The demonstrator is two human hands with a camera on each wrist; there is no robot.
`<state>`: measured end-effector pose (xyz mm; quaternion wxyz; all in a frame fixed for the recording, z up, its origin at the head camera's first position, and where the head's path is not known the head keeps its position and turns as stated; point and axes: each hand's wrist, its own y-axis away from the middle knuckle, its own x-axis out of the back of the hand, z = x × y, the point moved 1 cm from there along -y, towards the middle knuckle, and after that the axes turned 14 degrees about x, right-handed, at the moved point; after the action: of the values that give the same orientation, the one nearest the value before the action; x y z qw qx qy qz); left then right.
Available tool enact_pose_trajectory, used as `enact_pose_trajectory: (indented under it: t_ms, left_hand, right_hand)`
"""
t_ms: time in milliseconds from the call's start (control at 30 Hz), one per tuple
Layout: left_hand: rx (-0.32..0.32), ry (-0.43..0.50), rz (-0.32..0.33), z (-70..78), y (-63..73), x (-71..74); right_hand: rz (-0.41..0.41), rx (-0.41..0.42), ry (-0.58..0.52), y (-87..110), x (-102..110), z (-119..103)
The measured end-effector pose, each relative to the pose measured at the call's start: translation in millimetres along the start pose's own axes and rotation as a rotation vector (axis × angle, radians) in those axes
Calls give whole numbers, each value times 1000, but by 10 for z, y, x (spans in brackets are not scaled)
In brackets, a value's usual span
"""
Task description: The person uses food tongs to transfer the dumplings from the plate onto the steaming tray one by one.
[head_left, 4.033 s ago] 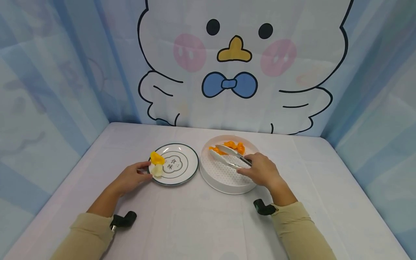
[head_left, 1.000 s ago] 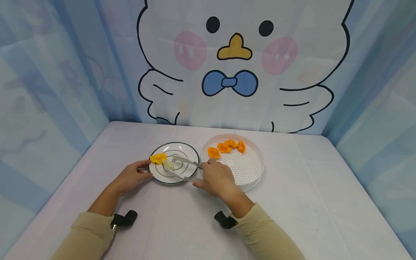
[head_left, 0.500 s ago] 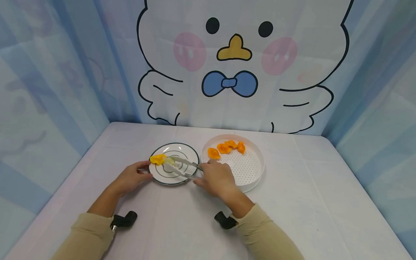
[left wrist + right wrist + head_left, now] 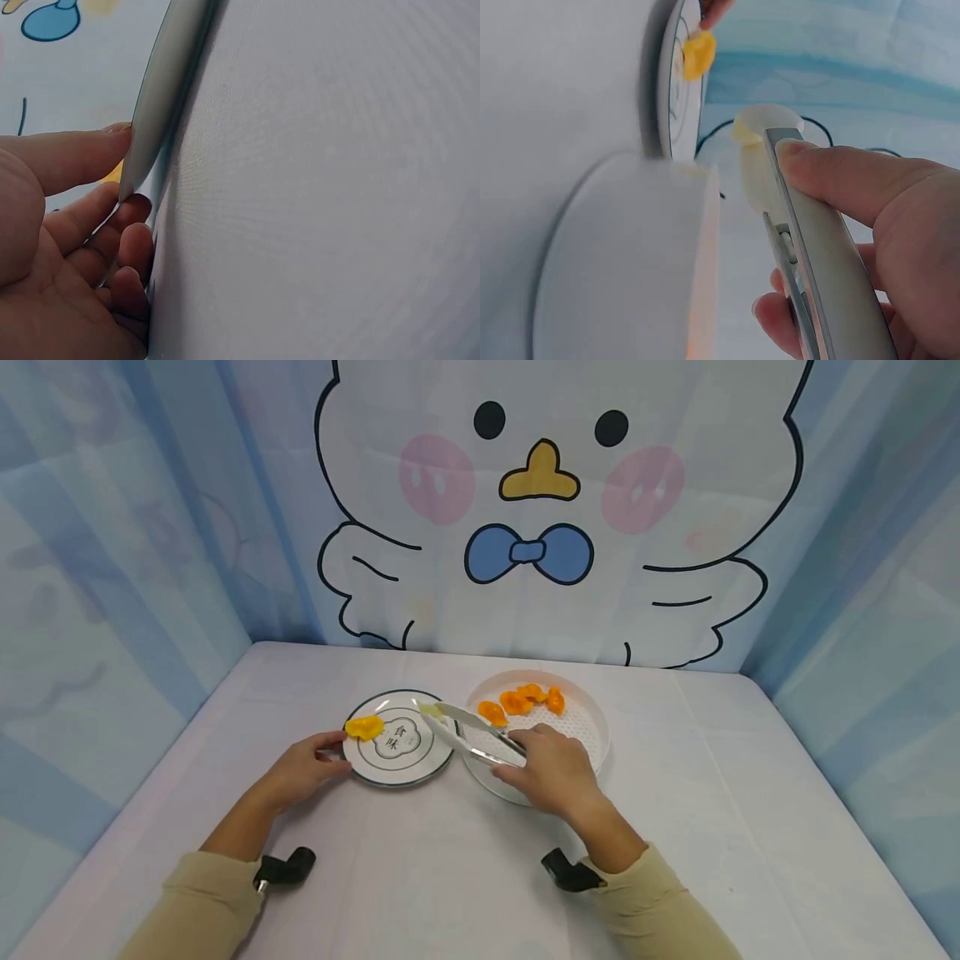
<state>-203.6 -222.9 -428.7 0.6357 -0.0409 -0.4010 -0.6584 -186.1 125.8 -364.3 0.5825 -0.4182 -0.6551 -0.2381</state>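
Pale piece [image 4: 431, 710] has just lifted off the plate [image 4: 423, 758]; I log it between the tips of the tongs [image 4: 472, 720], near the plate's 1 o'clock, right hand [image 4: 555, 770] curled round the handles. Left hand [image 4: 309, 770] pinches the rim at 9. Only the yellow piece [image 4: 365, 727] remains there, at 10 (orange ones [image 4: 516, 702] fill the tray's [image 4: 583, 714] 10-to-1 arc)

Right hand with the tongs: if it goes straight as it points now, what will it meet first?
Probably the curtain, as the tongs look raised over the plate; but height is unclear, so the far rim could come first.
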Motion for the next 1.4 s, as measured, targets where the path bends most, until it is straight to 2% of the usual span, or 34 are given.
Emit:
enact_pose_trajectory:
  t_ms: [200,567,1067,1400]
  left_hand:
    - [-7,4,3,1,9,-7]
    - [15,2,1,11,5,-6]
    - [13,2,-2,-1,-7,-13]
    - [14,5,-7,-16,-21,-18]
  right_hand:
    - [34,-24,-14,140,104,200]
    - [-5,-109,-35,306,123,421]
    - [-98,-147,6,364,110,502]
    - [-72,-148,17,383,122,512]
